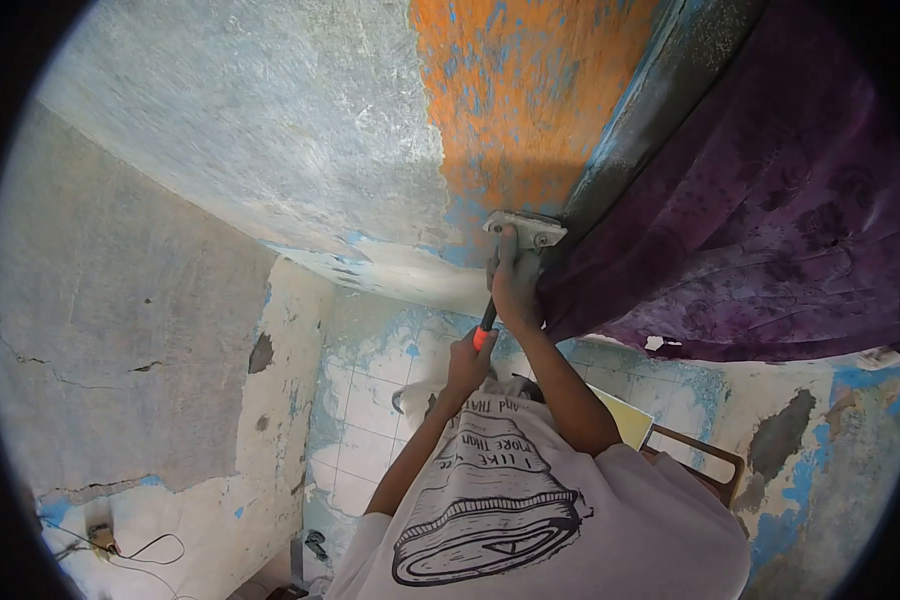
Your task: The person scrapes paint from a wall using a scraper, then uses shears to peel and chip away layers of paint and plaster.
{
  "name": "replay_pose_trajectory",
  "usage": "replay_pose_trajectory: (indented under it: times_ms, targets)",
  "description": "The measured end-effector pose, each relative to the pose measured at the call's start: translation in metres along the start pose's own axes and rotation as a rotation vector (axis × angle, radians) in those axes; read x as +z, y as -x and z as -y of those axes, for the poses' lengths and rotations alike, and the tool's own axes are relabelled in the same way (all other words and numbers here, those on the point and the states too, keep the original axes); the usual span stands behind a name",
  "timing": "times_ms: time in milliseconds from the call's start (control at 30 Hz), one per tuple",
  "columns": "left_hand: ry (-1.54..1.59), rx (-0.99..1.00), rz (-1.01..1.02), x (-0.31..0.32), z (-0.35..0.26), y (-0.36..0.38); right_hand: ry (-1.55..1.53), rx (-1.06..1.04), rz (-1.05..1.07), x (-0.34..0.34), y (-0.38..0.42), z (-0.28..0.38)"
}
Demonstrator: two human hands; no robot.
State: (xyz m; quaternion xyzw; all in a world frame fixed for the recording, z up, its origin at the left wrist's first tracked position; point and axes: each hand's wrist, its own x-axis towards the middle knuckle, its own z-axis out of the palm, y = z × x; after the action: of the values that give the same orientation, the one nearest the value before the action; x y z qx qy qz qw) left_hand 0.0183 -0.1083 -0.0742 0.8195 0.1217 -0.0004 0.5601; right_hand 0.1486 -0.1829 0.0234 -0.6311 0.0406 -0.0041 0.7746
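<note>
Both hands on one tool [527,226], clear enough from where I'm standing. Left hand [468,364] is clenched round the low end of the handle [488,315], right at the red-orange band [481,338]. Right hand [513,292] grasps it farther up, close behind the pale head [542,229], one finger laid onto it; grip underneath is hidden. So right is the nearer hand to the head, left sits well back. Key relation: head lies just beyond the right fingertips, up at the wall [300,110], its long side crosswise to the handle; handle axis runs from left hand up to right, leaning slightly right. Orange patch [530,90] starts by the head and stretches straight ahead of the right hand; grey area [370,165] is off to that hand's left. Purple curtain [730,220] hangs just to its right, near the head's right end. Full edge contact with the wall: can't tell
</note>
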Motion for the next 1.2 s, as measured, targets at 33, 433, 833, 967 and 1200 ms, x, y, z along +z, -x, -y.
replay_pose_trajectory:
  times_ms: [33,433,833,967,1200]
  targets:
    - [0.019,-0.010,0.010,0.001,0.004,-0.002,0.000,-0.002,0.003,-0.002,0.000,-0.015]
    - [-0.071,-0.086,0.084,-0.014,0.023,0.010,-0.169,0.091,-0.075,-0.002,0.010,-0.042]
    - [-0.096,-0.109,0.104,-0.014,0.040,0.015,-0.266,0.239,-0.066,-0.009,0.011,-0.060]
    - [-0.090,-0.027,0.029,-0.014,0.019,0.010,-0.275,0.114,0.023,-0.002,0.007,-0.028]
    - [-0.112,-0.073,0.079,-0.008,0.047,0.006,-0.263,0.214,0.001,-0.010,0.006,-0.063]
